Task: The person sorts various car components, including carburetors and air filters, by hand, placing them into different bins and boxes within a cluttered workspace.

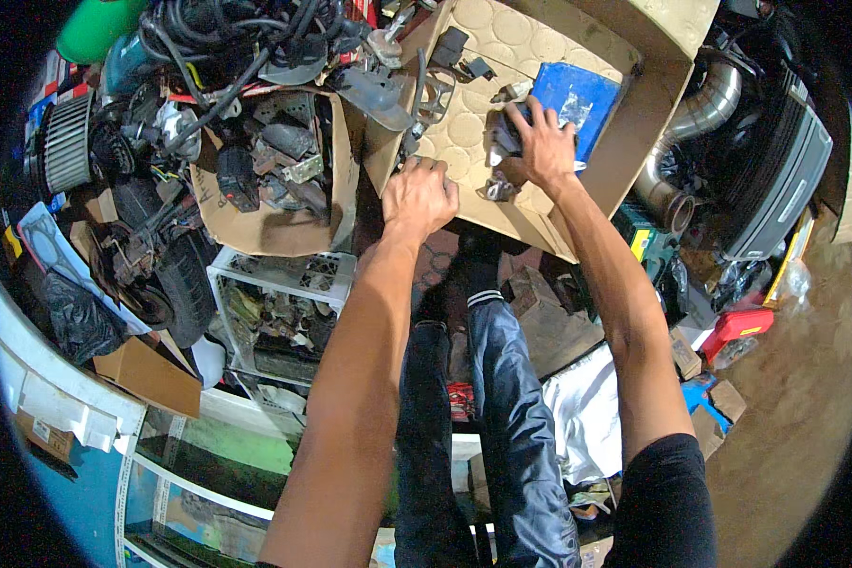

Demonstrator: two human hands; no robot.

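A large cardboard box [463, 130] lies before me with its circle-patterned floor in view. My left hand [419, 197] is curled over its near left corner, gripping the wall; the fingertips are hidden. Inside the box, my right hand [545, 148] reaches down onto a dark mechanical part [504, 135], fingers bent around its top. Just right of that hand is a worn blue carton [581, 96]. A small metal part in clear plastic [500, 189] sits below the hand. Farther back are black plastic pieces [450, 47] and a metal bracket [437, 96].
To the left stands an open carton of used parts [277, 234], above a white plastic crate [284, 273]. Black cables [241, 28] are heaped behind it. At right are a bent metal exhaust pipe [710, 99], a grey slatted unit [788, 177] and a red case [738, 332].
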